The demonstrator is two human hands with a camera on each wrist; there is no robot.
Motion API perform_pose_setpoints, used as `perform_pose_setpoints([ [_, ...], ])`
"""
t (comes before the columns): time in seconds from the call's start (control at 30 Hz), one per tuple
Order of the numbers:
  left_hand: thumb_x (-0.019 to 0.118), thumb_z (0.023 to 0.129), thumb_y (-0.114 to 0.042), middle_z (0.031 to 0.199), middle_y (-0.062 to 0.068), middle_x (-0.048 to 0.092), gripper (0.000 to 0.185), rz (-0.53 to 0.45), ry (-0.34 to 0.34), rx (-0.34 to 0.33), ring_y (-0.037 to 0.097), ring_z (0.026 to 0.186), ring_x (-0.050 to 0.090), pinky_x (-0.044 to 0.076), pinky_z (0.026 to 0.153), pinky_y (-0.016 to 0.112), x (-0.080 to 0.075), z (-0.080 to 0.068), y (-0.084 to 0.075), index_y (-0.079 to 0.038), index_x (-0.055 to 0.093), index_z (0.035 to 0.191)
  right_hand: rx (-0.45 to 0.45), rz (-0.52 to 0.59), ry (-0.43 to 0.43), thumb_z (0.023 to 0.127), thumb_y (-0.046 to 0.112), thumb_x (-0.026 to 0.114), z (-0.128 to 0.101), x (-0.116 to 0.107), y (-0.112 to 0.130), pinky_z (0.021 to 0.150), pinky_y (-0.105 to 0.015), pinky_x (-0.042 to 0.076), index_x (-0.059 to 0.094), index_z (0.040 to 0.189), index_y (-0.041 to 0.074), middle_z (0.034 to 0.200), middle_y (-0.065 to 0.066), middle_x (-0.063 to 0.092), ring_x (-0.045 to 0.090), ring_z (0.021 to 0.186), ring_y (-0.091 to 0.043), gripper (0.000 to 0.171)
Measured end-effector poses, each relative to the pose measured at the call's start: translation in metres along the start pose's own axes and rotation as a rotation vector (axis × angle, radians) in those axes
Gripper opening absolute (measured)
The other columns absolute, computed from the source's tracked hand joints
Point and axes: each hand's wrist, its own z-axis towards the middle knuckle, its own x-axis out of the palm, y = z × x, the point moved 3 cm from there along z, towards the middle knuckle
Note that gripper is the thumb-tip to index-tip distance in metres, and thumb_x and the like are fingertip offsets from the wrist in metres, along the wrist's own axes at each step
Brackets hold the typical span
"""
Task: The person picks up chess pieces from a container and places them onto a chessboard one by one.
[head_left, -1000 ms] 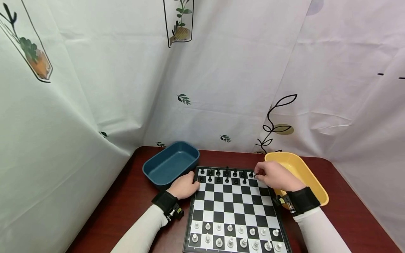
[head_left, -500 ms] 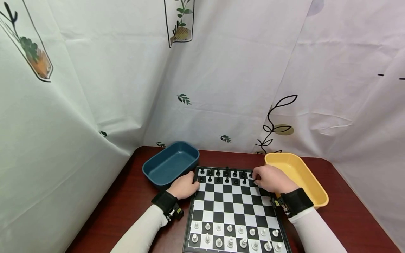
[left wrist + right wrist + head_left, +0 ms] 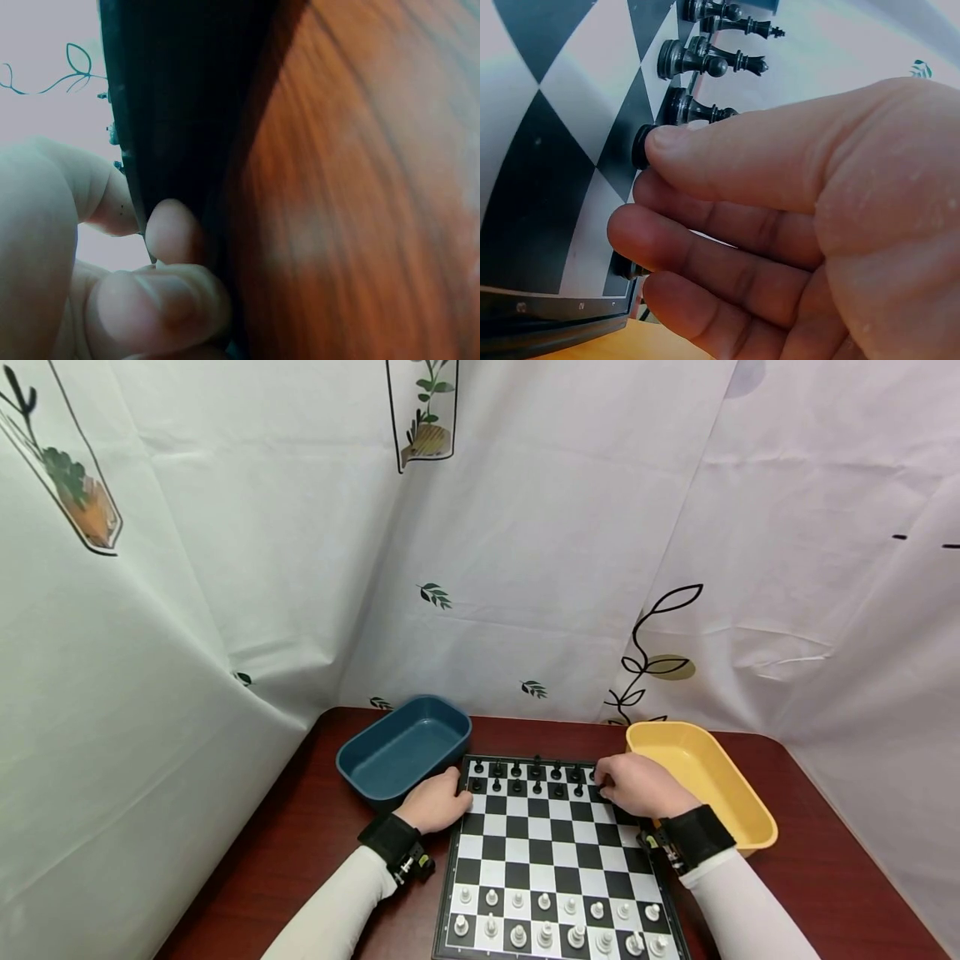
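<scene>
White pieces (image 3: 555, 931) stand in two rows at the near edge of the chessboard (image 3: 553, 852), which lies on the dark red worktop (image 3: 285, 860). Farther up, the left hand (image 3: 437, 800) holds the board's left rim, fingers (image 3: 161, 296) curled against its black edge. The right hand (image 3: 636, 785) reaches the far right corner, its fingers (image 3: 735, 161) pinching a black pawn (image 3: 640, 145) on the second row from the far edge, hiding the squares beneath. Beyond, black pieces (image 3: 525, 774) fill the far rows. A blue tub (image 3: 403, 752) sits at the board's far left, a yellow tub (image 3: 705, 777) at its far right, before a printed curtain (image 3: 525, 527).
</scene>
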Motion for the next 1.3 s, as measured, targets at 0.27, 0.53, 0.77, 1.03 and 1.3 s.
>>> perform_pose_setpoints([
  [0.27,0.059,0.1,-0.034,0.094,0.006,0.065,0.04,0.003,-0.008,0.001,0.021,0.078,0.06,0.053,0.077,0.045,0.0,0.0,0.0,-0.002,0.066,0.124,-0.002,0.004,-0.001,0.092,0.006,0.084,0.001,0.004,-0.002,0.077,-0.041,0.056,0.079,0.1,0.014,0.091,0.003,0.074,0.06,0.076,-0.012,0.012],
  [0.53,0.058,0.101,-0.032,0.096,0.007,0.066,0.041,0.02,0.013,-0.015,0.021,0.08,0.06,0.052,0.078,0.043,-0.003,-0.003,-0.003,-0.001,0.066,0.127,0.018,0.004,0.006,0.093,0.009,0.085,0.0,0.0,-0.001,0.077,-0.042,0.056,0.079,0.103,0.012,0.093,0.003,0.074,0.06,0.077,-0.013,0.012],
  [0.77,0.059,0.102,-0.03,0.099,0.008,0.067,0.039,0.032,0.013,-0.015,0.021,0.081,0.061,0.053,0.079,0.043,-0.005,-0.005,-0.007,0.0,0.065,0.127,0.013,0.016,-0.061,0.096,0.014,0.083,-0.007,-0.017,-0.001,0.076,-0.041,0.055,0.079,0.102,0.012,0.09,0.003,0.072,0.059,0.077,-0.014,0.007],
  [1.03,0.06,0.101,-0.029,0.099,0.009,0.068,0.04,0.025,0.01,-0.009,0.021,0.08,0.061,0.053,0.078,0.043,-0.003,-0.004,-0.005,0.0,0.065,0.127,-0.014,0.029,-0.167,0.098,0.014,0.083,-0.018,-0.041,-0.01,0.078,-0.046,0.058,0.08,0.099,0.013,0.092,0.002,0.074,0.065,0.081,-0.016,0.004],
  [1.3,0.061,0.101,-0.029,0.099,0.008,0.068,0.04,0.026,0.013,-0.015,0.02,0.08,0.061,0.053,0.079,0.044,-0.002,-0.001,-0.003,0.0,0.066,0.128,-0.05,-0.054,-0.312,0.096,0.012,0.083,-0.031,-0.062,-0.028,0.077,-0.046,0.057,0.079,0.093,0.017,0.086,0.007,0.071,0.065,0.077,-0.015,0.007],
])
